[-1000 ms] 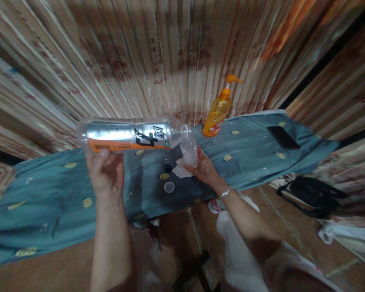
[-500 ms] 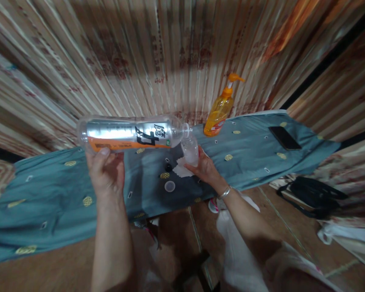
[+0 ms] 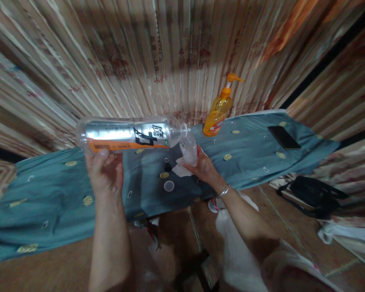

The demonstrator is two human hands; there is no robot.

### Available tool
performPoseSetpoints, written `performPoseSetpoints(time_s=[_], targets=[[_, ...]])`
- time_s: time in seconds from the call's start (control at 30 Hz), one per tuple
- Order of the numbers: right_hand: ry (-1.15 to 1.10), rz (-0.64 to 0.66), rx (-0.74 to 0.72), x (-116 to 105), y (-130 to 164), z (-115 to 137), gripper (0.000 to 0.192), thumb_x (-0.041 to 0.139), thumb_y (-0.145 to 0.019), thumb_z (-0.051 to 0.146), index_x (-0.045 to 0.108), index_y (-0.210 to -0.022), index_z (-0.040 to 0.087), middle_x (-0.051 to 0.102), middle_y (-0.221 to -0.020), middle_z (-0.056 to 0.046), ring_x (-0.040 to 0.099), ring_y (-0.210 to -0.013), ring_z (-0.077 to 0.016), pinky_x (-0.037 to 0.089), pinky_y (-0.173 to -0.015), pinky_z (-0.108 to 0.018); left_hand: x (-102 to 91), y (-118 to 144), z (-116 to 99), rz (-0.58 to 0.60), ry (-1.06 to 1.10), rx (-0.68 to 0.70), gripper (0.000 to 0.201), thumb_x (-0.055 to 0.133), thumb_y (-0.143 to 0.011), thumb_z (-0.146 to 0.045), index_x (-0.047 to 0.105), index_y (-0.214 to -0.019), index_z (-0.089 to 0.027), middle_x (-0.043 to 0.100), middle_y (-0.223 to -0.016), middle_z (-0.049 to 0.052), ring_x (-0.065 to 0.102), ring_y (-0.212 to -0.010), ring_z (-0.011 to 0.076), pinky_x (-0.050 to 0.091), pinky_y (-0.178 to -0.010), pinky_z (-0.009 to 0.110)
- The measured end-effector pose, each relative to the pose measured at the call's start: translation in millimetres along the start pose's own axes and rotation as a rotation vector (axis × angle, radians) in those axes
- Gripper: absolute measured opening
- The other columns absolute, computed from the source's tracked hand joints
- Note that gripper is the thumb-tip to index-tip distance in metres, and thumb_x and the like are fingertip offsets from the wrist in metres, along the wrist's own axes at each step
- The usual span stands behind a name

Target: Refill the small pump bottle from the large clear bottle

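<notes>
My left hand (image 3: 105, 170) is wrapped round the base end of a large clear plastic bottle (image 3: 127, 134) with a silver and orange label. The bottle lies nearly level in the air, its uncapped mouth pointing right. In my right hand (image 3: 205, 166) is a small clear bottle (image 3: 188, 150), tilted, with its top at the large bottle's mouth. Whether liquid passes between them I cannot tell. A piece of white paper (image 3: 181, 168) shows beneath the small bottle. On the cloth nearby are a round translucent lid (image 3: 169, 186) and a small black cap (image 3: 168, 166).
A teal cloth with pineapple prints (image 3: 63, 198) covers the narrow table. An orange pump bottle (image 3: 216, 115) stands at the back edge, before a striped curtain (image 3: 124, 52). Farther right lies a black phone (image 3: 283, 137). A black bag (image 3: 313, 196) sits beyond the table's right front.
Almost nothing differs. Both hands hold their bottles in the same pose, and the view has shifted very slightly.
</notes>
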State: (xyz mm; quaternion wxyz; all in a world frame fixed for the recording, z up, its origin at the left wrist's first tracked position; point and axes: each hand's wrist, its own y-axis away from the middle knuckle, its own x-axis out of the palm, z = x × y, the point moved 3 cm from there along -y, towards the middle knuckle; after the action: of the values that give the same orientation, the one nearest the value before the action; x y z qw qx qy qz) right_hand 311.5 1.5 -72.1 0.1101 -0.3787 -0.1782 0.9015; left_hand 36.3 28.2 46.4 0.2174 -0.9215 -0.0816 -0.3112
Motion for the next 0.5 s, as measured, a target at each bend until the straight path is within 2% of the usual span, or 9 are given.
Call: performPoseSetpoints(time_s=[0.1, 0.2, 0.37, 0.5], targets=[[-0.003, 0.003, -0.012, -0.1, -0.4, -1.1, 0.082, 0.077, -0.079, 0.048, 0.04, -0.146, 0.015, 0.065, -0.133, -0.021, 0.067, -0.118, -0.0354, 0.054, -0.102, -0.054, 0.0, 1.7, -1.9, -0.024, 0.005, -0.003, 0.04, 0.083, -0.048, -0.015, 0.071, -0.084, -0.026, 0.066, -0.072, -0.009, 0.056, -0.065, 0.0086, 0.053, -0.075, 0.023], [0.004, 0.002, -0.004, 1.9, -0.5, -5.4, 0.086, 0.079, -0.077, 0.046, 0.04, -0.145, 0.009, 0.063, -0.135, -0.024, 0.065, -0.121, -0.0366, 0.054, -0.103, -0.053, 0.2, 3.1, -3.3, -0.036, 0.004, -0.006, 0.041, 0.084, -0.046, -0.015, 0.072, -0.084, -0.025, 0.067, -0.074, -0.008, 0.059, -0.072, 0.01, 0.053, -0.073, 0.024], [0.031, -0.006, -0.017, 4.5, -0.8, -9.1, 0.089, 0.075, -0.079, 0.057, 0.039, -0.146, 0.01, 0.063, -0.136, -0.024, 0.064, -0.123, -0.036, 0.052, -0.106, -0.052, 0.7, 2.5, -3.3, -0.019, -0.004, 0.002, 0.044, 0.084, -0.048, -0.015, 0.073, -0.089, -0.025, 0.068, -0.077, -0.008, 0.061, -0.076, 0.0107, 0.052, -0.076, 0.024], [0.042, 0.003, -0.026, 4.7, -1.2, -8.7, 0.09, 0.072, -0.079, 0.06, 0.039, -0.146, 0.009, 0.062, -0.137, -0.025, 0.064, -0.124, -0.0354, 0.052, -0.106, -0.049, 0.8, 1.4, -3.0, -0.008, -0.013, 0.007, 0.046, 0.083, -0.05, -0.016, 0.072, -0.093, -0.027, 0.065, -0.073, -0.008, 0.059, -0.071, 0.0103, 0.051, -0.076, 0.025]])
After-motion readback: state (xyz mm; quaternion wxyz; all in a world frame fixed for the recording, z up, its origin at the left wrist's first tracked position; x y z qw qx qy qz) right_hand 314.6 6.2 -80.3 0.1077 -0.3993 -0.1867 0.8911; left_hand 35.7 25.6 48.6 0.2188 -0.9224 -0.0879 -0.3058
